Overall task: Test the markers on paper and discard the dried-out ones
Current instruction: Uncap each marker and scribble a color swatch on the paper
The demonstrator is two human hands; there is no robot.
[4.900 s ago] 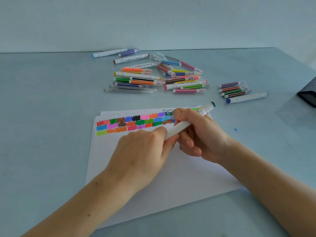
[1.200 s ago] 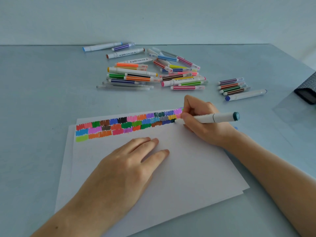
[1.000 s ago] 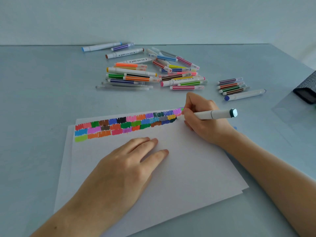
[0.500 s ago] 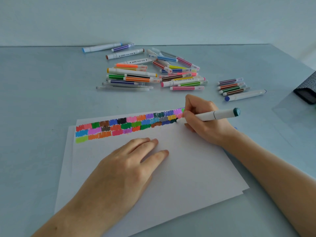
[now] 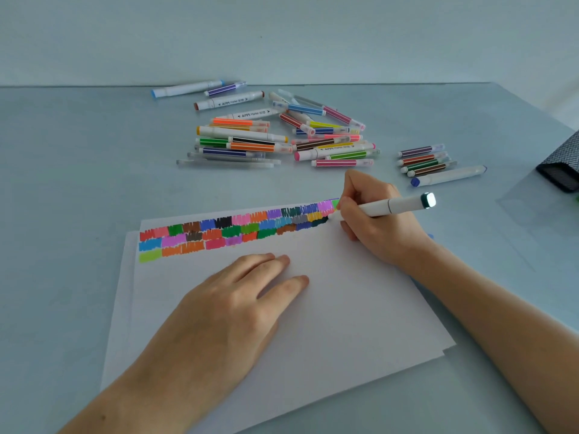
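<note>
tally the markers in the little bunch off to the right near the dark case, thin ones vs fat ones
thin striped markers: 4
thick white marker: 1
total: 5

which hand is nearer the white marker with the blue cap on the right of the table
Right. The right hand, gripping a white green-capped marker, writes just below the blue-capped white marker. The left hand lies flat on the white paper, farther away.
</note>
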